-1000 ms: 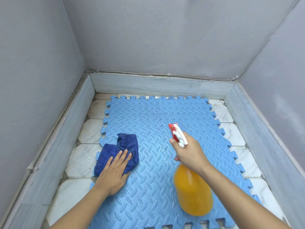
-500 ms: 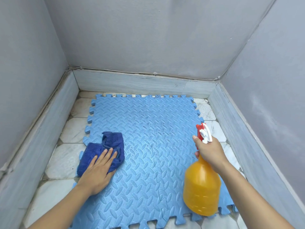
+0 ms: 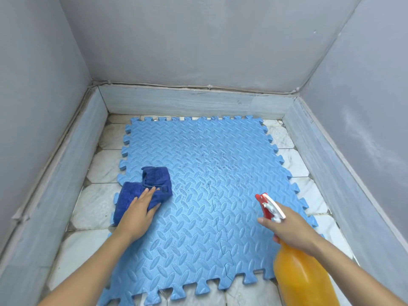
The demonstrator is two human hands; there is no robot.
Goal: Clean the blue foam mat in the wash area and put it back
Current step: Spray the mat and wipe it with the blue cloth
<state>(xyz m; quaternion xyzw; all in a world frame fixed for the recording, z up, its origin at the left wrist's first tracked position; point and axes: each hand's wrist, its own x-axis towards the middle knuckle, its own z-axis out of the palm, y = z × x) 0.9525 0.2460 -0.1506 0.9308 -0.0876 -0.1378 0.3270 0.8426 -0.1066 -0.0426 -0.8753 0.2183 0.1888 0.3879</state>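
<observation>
1. Clearly the cleaning is partway through: the blue foam mat (image 3: 205, 195) lies flat on the pale floor tiles (image 3: 97, 202) and fills the middle of the frame. Dark wet-looking speckles sit on its centre and upper centre, so I judge spraying is under way and wiping has barely begun.
2. The left hand (image 3: 138, 212), at centre left, presses a dark blue cloth (image 3: 143, 188) onto the mat's left edge with its fingers laid out straight, not curled.
3. The right hand (image 3: 293, 228), at lower right, grips the neck of an orange spray bottle (image 3: 302, 277), forefinger reaching forward beside the red-and-white trigger head (image 3: 270, 206).
4. The nozzle points toward the upper left of the frame, over the mat's middle; the bottle's long axis runs from lower right up to that nozzle.
5. The mat is roughly square, with no clear long axis. Its tile seam runs from upper centre down to lower centre.
6. Left to do, as I judge it: wiping the whole surface, then putting the mat back.
</observation>
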